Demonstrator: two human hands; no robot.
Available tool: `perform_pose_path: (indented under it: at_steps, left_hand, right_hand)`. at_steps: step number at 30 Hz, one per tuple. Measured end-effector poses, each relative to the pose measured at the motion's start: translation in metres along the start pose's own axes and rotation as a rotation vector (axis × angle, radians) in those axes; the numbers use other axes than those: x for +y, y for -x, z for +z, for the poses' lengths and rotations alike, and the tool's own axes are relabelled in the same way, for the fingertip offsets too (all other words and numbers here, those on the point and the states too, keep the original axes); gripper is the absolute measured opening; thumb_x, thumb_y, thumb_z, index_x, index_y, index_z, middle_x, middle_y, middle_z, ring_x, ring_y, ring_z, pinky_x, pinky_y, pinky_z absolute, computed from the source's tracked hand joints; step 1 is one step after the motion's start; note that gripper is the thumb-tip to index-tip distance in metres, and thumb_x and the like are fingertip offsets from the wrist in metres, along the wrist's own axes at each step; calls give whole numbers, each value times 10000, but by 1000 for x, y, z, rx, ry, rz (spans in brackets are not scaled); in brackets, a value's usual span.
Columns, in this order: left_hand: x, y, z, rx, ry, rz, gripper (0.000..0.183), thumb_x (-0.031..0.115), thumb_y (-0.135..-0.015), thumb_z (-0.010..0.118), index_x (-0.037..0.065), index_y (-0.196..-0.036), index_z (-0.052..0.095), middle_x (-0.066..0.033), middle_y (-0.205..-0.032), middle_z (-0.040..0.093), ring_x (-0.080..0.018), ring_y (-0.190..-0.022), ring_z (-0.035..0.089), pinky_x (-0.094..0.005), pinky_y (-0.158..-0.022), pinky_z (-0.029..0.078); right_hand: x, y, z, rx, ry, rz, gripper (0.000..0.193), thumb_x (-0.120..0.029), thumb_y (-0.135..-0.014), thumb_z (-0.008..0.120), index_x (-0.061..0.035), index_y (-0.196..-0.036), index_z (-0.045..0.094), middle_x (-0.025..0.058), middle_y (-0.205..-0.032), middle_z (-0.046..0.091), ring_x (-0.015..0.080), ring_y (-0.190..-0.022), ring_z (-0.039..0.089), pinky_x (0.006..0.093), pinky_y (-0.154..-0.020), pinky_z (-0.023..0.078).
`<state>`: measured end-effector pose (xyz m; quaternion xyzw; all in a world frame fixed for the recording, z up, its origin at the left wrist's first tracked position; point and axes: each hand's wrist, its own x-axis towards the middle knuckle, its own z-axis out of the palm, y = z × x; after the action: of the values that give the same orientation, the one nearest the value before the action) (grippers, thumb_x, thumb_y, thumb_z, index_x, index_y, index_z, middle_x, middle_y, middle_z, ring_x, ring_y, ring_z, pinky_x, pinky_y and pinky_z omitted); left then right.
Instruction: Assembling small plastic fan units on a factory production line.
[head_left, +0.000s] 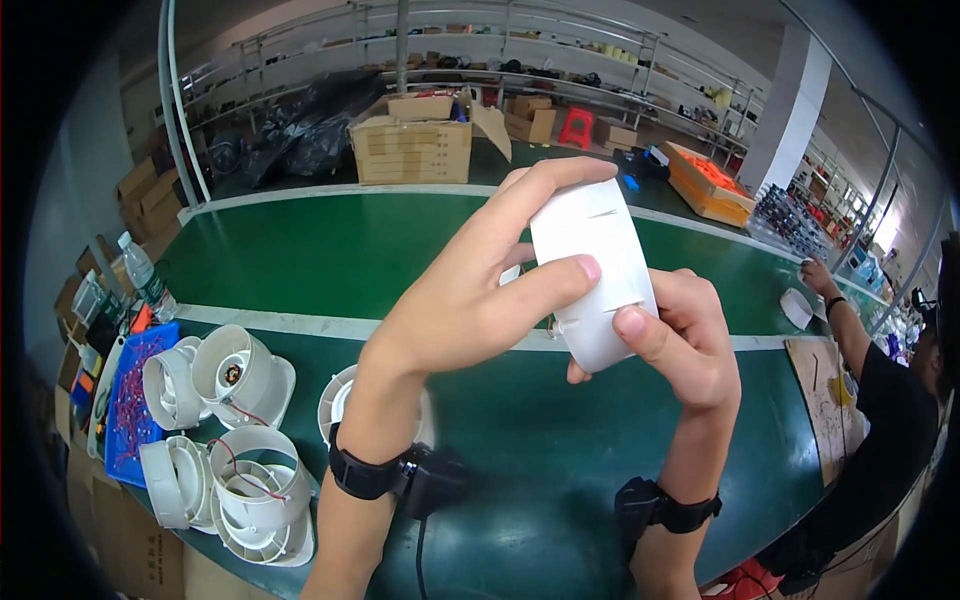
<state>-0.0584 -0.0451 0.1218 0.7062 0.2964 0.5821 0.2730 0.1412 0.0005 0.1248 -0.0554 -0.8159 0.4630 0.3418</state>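
Between my two hands, raised over the green bench, is a white round plastic fan housing, tilted with its curved side wall toward me. My left hand grips it from the left, fingers over its top rim and thumb pressed on the wall. On the lower right edge my right hand holds it, thumb in front and fingers behind. A bit of red wire shows beside its lower left edge. The inside of the housing faces away and is hidden. Another white housing stands on the bench, partly behind my left forearm.
Several white fan housings with red wires stand at left, beside a blue tray of small wired parts. A green conveyor belt runs behind the bench. A cardboard box sits beyond it. At right, a co-worker's hand reaches near another white part.
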Motion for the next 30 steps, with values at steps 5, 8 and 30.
perform_pose_path:
  at_steps: [5, 8, 30]
  left_hand:
    - [1, -1, -10, -58, 11, 15, 755, 307, -772, 592, -3, -1441, 431, -160, -1340, 513, -234, -1218, 512, -336, -1015, 413]
    - [-2, -5, -10, -72, -86, 149, 768, 310, -744, 607, -24, -1417, 450, -183, -1401, 468, -265, -1290, 472, -358, -1080, 359]
    - [-2, -7, -1, 92, -195, 292, 803, 306, -749, 682, 13, -1444, 407, -239, -1428, 429, -305, -1338, 435, -400, -1088, 354]
  right_hand:
    - [2, -2, 0, -63, 54, -17, 262, -198, -992, 562, 34, -1053, 668, 102, -845, 719, 183, -780, 700, 307, -717, 550]
    - [4, -2, -4, -113, 120, -35, 249, -142, -965, 595, 34, -1135, 642, 108, -915, 717, 188, -854, 686, 318, -780, 539]
    - [13, 5, -1, -24, -9, -2, 462, 22, -844, 664, 31, -1295, 563, 125, -1137, 668, 201, -1039, 641, 330, -912, 496]
